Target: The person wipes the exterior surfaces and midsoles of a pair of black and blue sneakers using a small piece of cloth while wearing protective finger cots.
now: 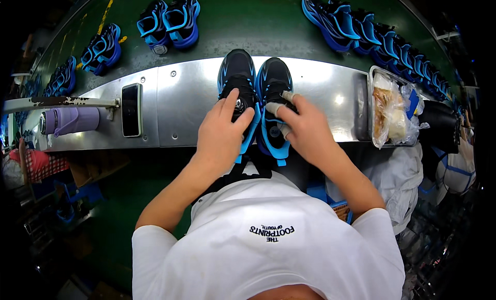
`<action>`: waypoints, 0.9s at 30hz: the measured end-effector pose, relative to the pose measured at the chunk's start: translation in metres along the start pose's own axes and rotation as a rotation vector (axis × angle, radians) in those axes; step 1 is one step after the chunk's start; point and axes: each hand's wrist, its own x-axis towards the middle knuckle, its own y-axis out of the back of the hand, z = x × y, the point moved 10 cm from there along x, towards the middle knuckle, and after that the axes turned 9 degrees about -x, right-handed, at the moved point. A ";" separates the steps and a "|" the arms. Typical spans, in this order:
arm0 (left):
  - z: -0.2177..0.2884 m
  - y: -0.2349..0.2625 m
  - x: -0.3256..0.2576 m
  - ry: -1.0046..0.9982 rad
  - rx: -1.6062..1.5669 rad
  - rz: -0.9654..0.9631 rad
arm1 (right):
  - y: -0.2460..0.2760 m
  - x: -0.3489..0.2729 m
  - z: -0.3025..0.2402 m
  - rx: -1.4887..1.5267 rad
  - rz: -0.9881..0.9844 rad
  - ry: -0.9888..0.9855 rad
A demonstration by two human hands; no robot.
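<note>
Two black and bright-blue sneakers stand side by side on the metal ledge in front of me, toes pointing away. My left hand (223, 127) is on the left sneaker (237, 67), its fingers and thumb bent around the tongue, where a round dial shows. On the right sneaker (275, 75), my right hand (305, 125) grips the collar and tongue with bent fingers. Pale covers wrap some of its fingertips. The heels of both sneakers overhang the ledge's near edge. My palms hide part of the collars.
The metal ledge (191, 119) borders a green surface (248, 21). Matching sneakers stand there: a pair (170, 23), more at left, and a row (356, 28) at right. A phone (132, 110), purple bottle (72, 120) and metal bar (62, 103) lie left; a tray (371, 101) of bagged items right.
</note>
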 end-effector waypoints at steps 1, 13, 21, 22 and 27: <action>0.002 -0.004 0.000 0.010 0.008 -0.023 | -0.002 -0.005 -0.007 -0.145 0.034 0.078; -0.013 0.004 0.014 0.049 -0.145 0.059 | 0.002 0.002 -0.002 0.058 -0.013 -0.010; -0.019 -0.022 0.047 -0.159 -0.109 -0.033 | 0.006 0.011 0.033 0.119 0.083 -0.011; -0.018 -0.026 0.042 -0.108 -0.009 -0.023 | 0.001 0.013 0.031 0.082 0.108 -0.044; 0.000 -0.014 0.040 -0.077 0.018 0.135 | 0.002 0.018 0.031 0.267 -0.015 0.015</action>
